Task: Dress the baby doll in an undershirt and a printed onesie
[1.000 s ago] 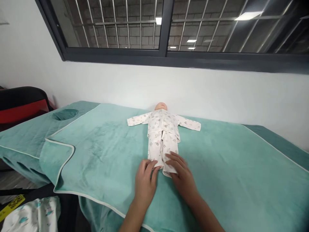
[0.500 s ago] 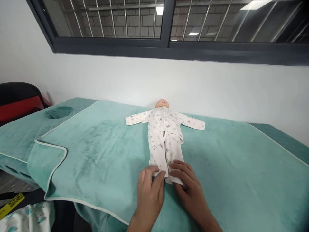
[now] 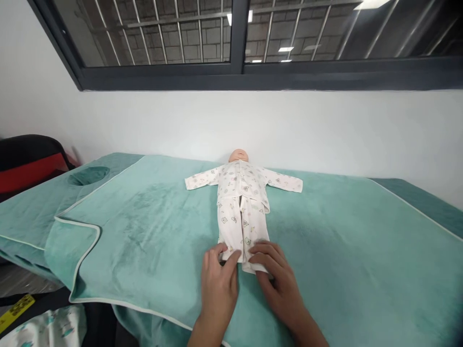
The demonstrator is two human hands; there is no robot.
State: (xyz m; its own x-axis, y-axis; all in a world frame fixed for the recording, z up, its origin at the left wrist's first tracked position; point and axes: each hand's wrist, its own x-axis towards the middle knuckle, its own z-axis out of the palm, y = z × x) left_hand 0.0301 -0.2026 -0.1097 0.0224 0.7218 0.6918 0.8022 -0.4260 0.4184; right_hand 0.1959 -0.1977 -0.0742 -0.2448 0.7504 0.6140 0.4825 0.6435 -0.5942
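Observation:
A baby doll (image 3: 238,155) lies on its back on the green cover, head toward the wall. It wears a white patterned long-sleeved shirt (image 3: 240,180), its sleeves spread out to both sides. White patterned trousers (image 3: 231,224) cover the legs, the waist tucked under the shirt's lower edge. My left hand (image 3: 219,284) grips the cuff of the left trouser leg between thumb and fingers. At the other cuff, my right hand (image 3: 277,277) has its fingers over the cloth and its thumb at the hem. Hands and feet of the doll are hidden in the clothes.
The green cover (image 3: 144,241) with white piping lies over a padded bed (image 3: 25,212) that has a face hole. Behind it are a white wall (image 3: 289,125) and a barred window. A black and red chair (image 3: 32,168) stands left; patterned cloth (image 3: 54,327) lies at lower left.
The view has shifted slightly, so the doll sits a little further left in the picture. Both hands stay at the trouser cuffs, with little visible movement.

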